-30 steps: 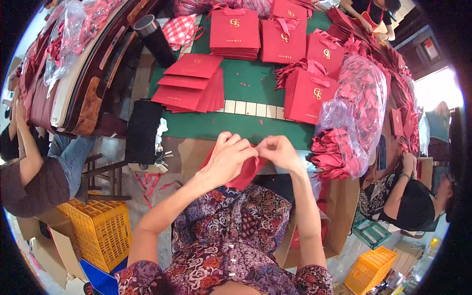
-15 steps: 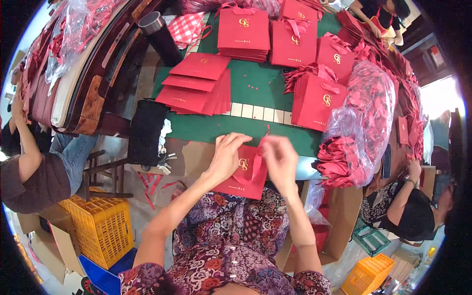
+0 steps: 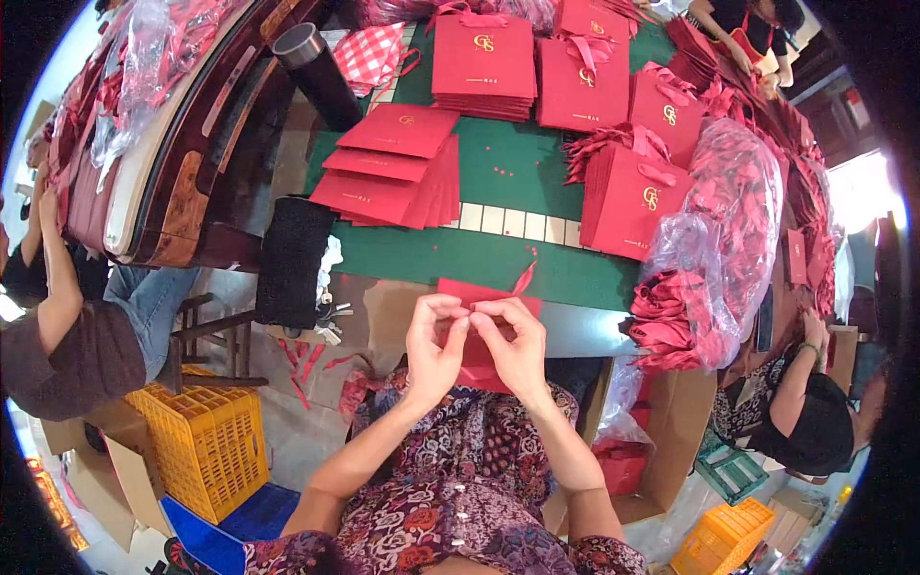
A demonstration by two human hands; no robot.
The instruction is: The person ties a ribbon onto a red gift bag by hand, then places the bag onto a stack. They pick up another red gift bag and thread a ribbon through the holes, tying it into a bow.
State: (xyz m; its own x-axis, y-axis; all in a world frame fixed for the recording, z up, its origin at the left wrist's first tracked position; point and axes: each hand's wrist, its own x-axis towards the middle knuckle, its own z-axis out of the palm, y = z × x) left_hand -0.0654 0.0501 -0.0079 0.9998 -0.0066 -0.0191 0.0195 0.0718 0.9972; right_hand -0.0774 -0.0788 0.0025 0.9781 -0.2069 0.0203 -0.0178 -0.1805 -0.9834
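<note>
A red paper gift bag (image 3: 479, 377) lies at the table's near edge in front of my lap, mostly covered by my hands. My left hand (image 3: 436, 343) and my right hand (image 3: 517, 347) meet over it, thumbs and fingertips pinched together on its red ribbon. Most of that ribbon is hidden by my fingers, while one loose ribbon end (image 3: 524, 279) sticks up beyond my right hand. Behind, to the left, lies a fanned stack of red bags (image 3: 398, 172). Another stack of red bags (image 3: 628, 201), with ribbon handles, stands to the right.
Taller bag piles (image 3: 482, 62) stand at the back of the green table (image 3: 402, 257). Plastic-wrapped red bundles (image 3: 728, 192) crowd the right side. A dark tumbler (image 3: 321, 81) stands left. Below are a yellow crate (image 3: 206, 446) and an open carton (image 3: 671, 441). Other people sit on both sides.
My right hand has come left and both hands' fingertips now meet over the bag. The dangling ribbon loop and gold emblem on its front are now covered.
</note>
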